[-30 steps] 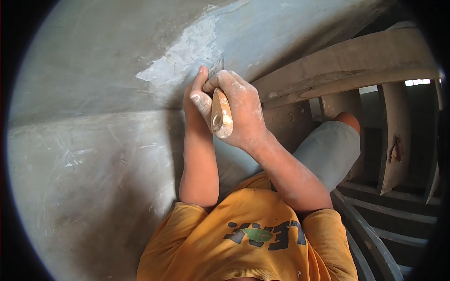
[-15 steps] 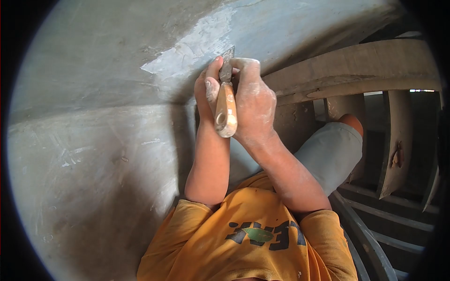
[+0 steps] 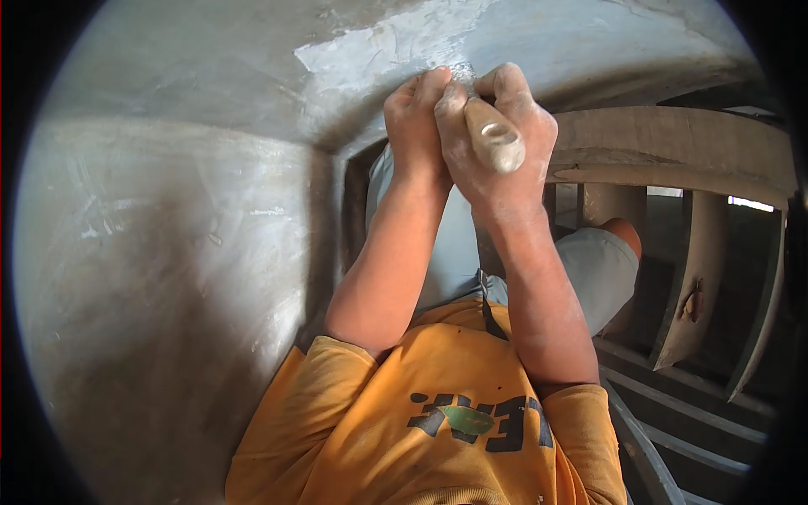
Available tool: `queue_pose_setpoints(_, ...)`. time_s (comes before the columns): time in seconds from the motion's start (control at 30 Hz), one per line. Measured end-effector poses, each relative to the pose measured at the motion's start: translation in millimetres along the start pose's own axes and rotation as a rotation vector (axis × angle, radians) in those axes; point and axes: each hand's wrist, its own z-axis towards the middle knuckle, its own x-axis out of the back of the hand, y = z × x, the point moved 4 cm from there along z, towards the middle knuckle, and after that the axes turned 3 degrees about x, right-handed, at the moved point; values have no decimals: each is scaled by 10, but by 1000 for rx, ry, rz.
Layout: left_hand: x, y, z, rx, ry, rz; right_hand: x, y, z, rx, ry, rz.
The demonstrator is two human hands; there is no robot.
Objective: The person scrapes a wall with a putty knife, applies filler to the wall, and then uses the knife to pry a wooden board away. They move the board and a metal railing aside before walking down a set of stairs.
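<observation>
My right hand [image 3: 536, 135] is closed around the wooden handle of a putty knife [image 3: 497, 139], whose butt end points toward me. Its metal blade reaches the grey surface ahead and is mostly hidden by my fingers. Against it, my left hand [image 3: 414, 126] has its fingers curled in beside the blade; whether they grip the blade or something else is hidden. Just beyond both hands, a patch of white filler [image 3: 379, 46] is spread on the grey surface. Pale dust coats my right hand.
A smooth grey wall [image 3: 168, 194] with white smears stands at my left. On the right, a curved beam [image 3: 665, 139] runs above several upright slats [image 3: 699, 278] and lower bars. My bent leg [image 3: 598, 269] rests near the slats.
Both hands and the putty knife have shifted up and to the right in view. The knife's handle now points more toward me, and the blade shows less. The camera view has tilted slightly.
</observation>
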Motion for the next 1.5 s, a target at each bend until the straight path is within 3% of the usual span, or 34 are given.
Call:
queue_pose_setpoints(0.07,18,-188,88,76,20,-69,-28,88,55,-75,-52,-96)
queue_pose_setpoints(0.1,67,-394,168,114,49,-106,-62,206,62,-298,-154,-92)
queue_pose_setpoints(0.2,49,-526,174,73,114,-79,-140,446,-86,-178,-93,-46)
queue_pose_setpoints(0.23,52,-477,141,34,94,-65,-128,482,-175,-243,-118,13)
queue_pose_setpoints(0.4,38,14,-135,-163,35,76,19,91,-166,-72,3,121)
queue_pose_setpoints(0.67,15,179,-114,-260,56,151,60,-52,-41,31,-20,184)
queue_pose_setpoints(0.77,-39,397,-201,-334,47,171,95,-209,18,161,48,197)
queue_pose_setpoints(0.9,62,310,-155,-230,18,145,39,-248,46,187,-20,141)
queue_pose_setpoints(1.0,99,94,-51,-120,73,71,-89,-21,42,-60,-96,232)
queue_pose_setpoints(1.07,74,117,-54,-119,83,4,-44,-95,72,-5,-47,248)
queue_pose_setpoints(1.13,51,340,-156,-262,51,148,49,-259,88,61,25,285)
queue_pose_setpoints(1.33,-78,388,-99,-227,-20,32,114,-221,276,155,33,213)
queue_pose_setpoints(1.4,-131,446,-156,-216,-48,22,102,-211,330,106,-25,283)
queue_pose_setpoints(1.43,-133,441,-165,-248,-80,37,120,-183,329,-132,-14,504)
queue_pose_setpoints(1.47,-108,449,-187,-253,-82,32,180,-165,372,-200,-5,520)
queue_pose_setpoints(1.5,-43,526,-230,-376,-50,89,211,-128,394,-244,23,552)
